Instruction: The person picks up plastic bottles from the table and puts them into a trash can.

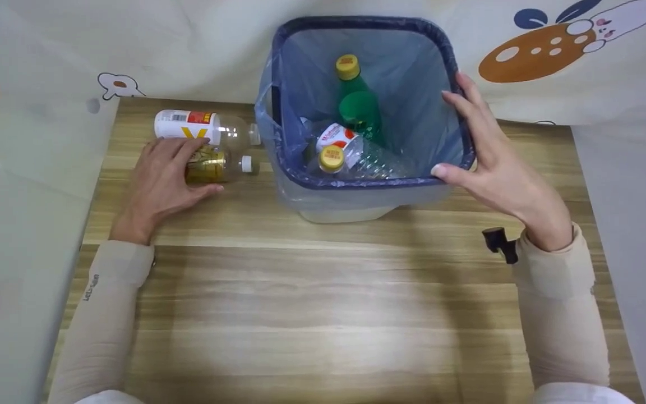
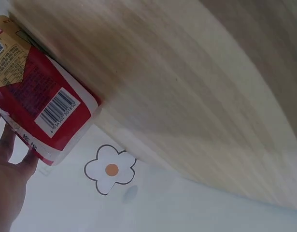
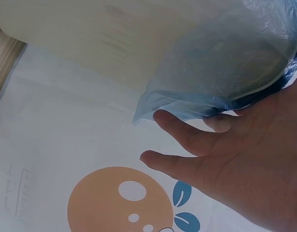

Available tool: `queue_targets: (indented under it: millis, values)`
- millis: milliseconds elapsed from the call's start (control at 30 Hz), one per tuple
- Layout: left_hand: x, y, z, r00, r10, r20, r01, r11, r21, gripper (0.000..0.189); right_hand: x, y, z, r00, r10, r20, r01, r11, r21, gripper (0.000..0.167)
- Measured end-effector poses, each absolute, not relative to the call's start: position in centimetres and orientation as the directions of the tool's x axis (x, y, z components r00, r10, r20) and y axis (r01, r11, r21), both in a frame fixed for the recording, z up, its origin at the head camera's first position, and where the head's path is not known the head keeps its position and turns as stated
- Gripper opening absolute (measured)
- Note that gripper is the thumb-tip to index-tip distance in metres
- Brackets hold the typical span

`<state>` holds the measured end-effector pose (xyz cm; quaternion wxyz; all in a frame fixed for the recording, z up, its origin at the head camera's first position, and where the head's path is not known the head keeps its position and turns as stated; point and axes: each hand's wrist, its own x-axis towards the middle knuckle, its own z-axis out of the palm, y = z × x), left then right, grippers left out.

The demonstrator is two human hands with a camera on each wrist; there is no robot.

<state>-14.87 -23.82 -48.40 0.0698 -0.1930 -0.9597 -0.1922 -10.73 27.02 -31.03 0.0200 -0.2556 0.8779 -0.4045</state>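
The fingers (image 1: 177, 147) of the left hand (image 1: 157, 178) arch over a gold-labelled clear bottle (image 1: 209, 166) on the wood-grain counter (image 1: 300, 292), the thumb standing apart on its near side; whether they are clamped on it I cannot tell. That bottle lies under and to the right of them, long axis running left to right, white cap (image 1: 247, 164) toward the bin (image 1: 348, 215) — the left hand is the nearer one. A white-labelled bottle (image 1: 171, 123) lies parallel just beyond. The right hand (image 1: 502, 174) holds the bin's rim (image 1: 351, 22), thumb and index finger over it. Only the head view shows the green bottle (image 1: 358, 109) and clear ribbed bottle (image 1: 376, 163) inside; the right wrist view adds two straight fingers outside the blue bag (image 3: 220, 63) — the left, a red-and-gold label (image 2: 47, 92) with a barcode.
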Motion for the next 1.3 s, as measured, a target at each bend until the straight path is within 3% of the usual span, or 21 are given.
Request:
queue_targets:
  millis: [333, 733, 1300]
  values:
    - [-14.28, -23.33, -48.72, -0.958, 0.285, -0.028, 0.268, 0.927, 0.262, 0.083, -10.61, 26.95, -30.93, -0.856, -0.482, 0.185, -0.456, 0.537, -0.71, 0.089]
    - [-14.53, -23.36, -49.16, -0.945, 0.326, 0.014, 0.321, 0.924, 0.209, 0.09, -10.54, 27.12, -30.94, -0.858, -0.48, 0.182, -0.45, 0.534, -0.715, 0.088]
    - [-14.76, -23.24, -49.03, -0.94, 0.338, -0.047, 0.32, 0.921, 0.222, 0.087, -10.73, 27.04, -31.15, -0.868, -0.468, 0.169, -0.434, 0.546, -0.717, 0.087]
